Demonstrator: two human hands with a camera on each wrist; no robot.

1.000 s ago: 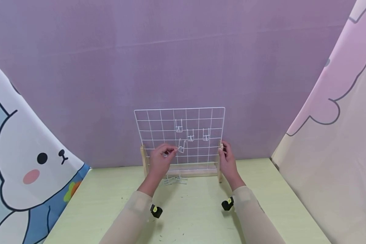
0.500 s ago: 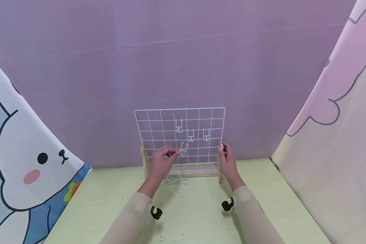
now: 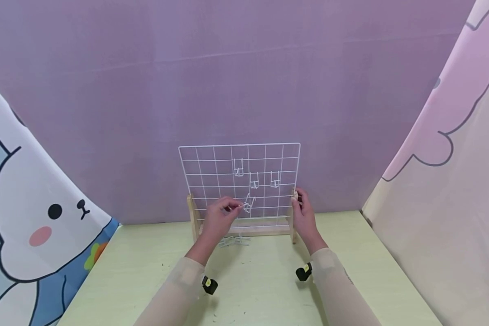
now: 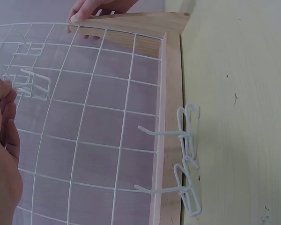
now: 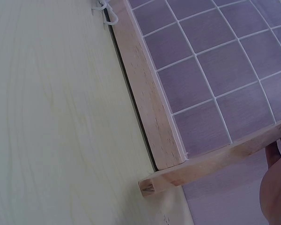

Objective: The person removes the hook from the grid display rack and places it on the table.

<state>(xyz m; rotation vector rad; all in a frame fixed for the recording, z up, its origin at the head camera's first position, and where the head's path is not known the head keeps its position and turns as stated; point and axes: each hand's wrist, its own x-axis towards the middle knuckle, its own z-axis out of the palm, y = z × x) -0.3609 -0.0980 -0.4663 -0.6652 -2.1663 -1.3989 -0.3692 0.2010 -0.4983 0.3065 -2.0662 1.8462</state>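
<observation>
A white wire grid panel (image 3: pixel 212 176) stands upright in a wooden stand (image 3: pixel 244 231) at the back of the table. Three white wire hooks (image 3: pixel 254 181) hang on its upper middle squares. My left hand (image 3: pixel 233 207) pinches another white wire hook (image 3: pixel 248 204) against the lower middle of the grid; the left wrist view shows this hook (image 4: pixel 32 82) tilted at my fingertips (image 4: pixel 4 89). My right hand (image 3: pixel 297 198) grips the stand's right wooden post (image 3: pixel 293 228), and its fingers (image 4: pixel 91 9) curl over the post's top (image 4: pixel 131 23).
Several loose wire hooks (image 3: pixel 233 241) lie on the pale green table (image 3: pixel 261 290) just before the stand's base (image 4: pixel 171 117). A purple backdrop (image 3: pixel 244 68) rises close behind the grid. Printed cloth panels (image 3: pixel 32 203) close in both sides.
My left hand has carried the pinched hook a little to the right and down along the grid, and the hook now tilts. The right hand has stayed on the post.
</observation>
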